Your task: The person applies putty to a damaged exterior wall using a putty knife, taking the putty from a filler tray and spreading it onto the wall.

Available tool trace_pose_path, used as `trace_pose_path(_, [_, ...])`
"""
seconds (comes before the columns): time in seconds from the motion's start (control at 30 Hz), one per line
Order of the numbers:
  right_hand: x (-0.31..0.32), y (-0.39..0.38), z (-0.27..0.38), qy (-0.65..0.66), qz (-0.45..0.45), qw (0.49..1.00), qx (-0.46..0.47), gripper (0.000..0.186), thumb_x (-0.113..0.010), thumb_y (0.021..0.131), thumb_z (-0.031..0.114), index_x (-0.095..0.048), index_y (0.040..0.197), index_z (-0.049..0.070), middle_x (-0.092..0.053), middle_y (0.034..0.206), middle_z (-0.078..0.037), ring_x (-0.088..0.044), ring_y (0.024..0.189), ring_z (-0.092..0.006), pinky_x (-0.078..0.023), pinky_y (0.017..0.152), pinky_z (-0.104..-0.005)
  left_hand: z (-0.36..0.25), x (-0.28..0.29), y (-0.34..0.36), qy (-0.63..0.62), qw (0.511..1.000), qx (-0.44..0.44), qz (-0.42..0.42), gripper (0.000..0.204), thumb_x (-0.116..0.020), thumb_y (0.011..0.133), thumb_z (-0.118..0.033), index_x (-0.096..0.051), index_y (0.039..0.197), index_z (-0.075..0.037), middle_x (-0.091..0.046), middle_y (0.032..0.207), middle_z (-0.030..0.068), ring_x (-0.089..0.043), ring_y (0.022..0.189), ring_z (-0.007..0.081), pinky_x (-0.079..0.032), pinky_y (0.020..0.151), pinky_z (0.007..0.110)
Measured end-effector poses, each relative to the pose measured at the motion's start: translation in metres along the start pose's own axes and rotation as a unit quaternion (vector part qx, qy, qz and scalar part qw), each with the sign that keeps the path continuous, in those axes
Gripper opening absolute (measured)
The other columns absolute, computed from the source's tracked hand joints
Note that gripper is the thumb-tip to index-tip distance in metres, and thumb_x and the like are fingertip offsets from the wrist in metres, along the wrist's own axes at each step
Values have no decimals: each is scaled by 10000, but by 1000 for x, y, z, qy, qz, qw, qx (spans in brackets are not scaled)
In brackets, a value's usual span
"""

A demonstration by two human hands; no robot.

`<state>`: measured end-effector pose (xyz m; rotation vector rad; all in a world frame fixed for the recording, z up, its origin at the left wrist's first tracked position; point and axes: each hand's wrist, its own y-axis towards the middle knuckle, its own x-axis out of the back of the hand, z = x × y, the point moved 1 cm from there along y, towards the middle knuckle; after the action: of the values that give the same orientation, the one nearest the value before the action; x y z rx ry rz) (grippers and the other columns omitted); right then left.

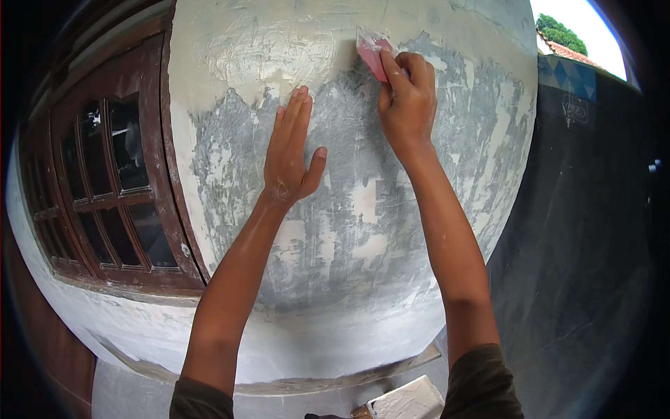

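Note:
My right hand pinches a pink scraper, its blade smeared with pale filler and set against the upper part of the wall. Left of it, my left hand lies on the wall with fingers stretched upward and thumb apart, holding nothing. Wet, cream-coloured filler covers the wall's top band, with a ragged lower edge near both hands. Below that edge the surface is rough grey with scattered white patches.
A brown wooden window with several dark panes borders the wall on the left. Below stands an open container of pale filler by the wall's base ledge. A dark wall runs along the right, with blue-and-white diamond shapes at its top.

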<state>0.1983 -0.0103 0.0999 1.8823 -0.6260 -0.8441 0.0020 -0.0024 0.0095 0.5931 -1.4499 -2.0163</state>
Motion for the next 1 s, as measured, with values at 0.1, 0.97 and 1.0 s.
trace_pose_path(0.1, [-11,4,-2,-62,21,997,32,417,-704,737,-19,-704,1140,87,-602,1047,-55,-590,1000,-289,-553,760,-393,0,0,-2,-11,1000,8,6,680,-444,962,-241,-271,1558,39,-326,1605,239,-282,1506,397,-161,1218,576])
trace_pose_path(0.97, [-31,3,-6,-106,46,986,120,328,-634,765,16,-693,1086,-13,-606,878,-80,-594,852,-264,-497,779,-390,0,-2,2,-18,1000,6,-9,675,-500,901,-192,-352,1508,64,-383,1565,257,-347,1476,404,-247,1195,572])
trace_pose_path(1.0, [-31,-5,-2,-115,55,984,122,316,-618,776,14,-690,1081,-25,-607,879,-88,-594,854,-267,-492,782,-392,1,-1,1,-18,1000,8,-8,675,-500,901,-192,-352,1508,64,-383,1565,257,-347,1476,404,-247,1195,572])
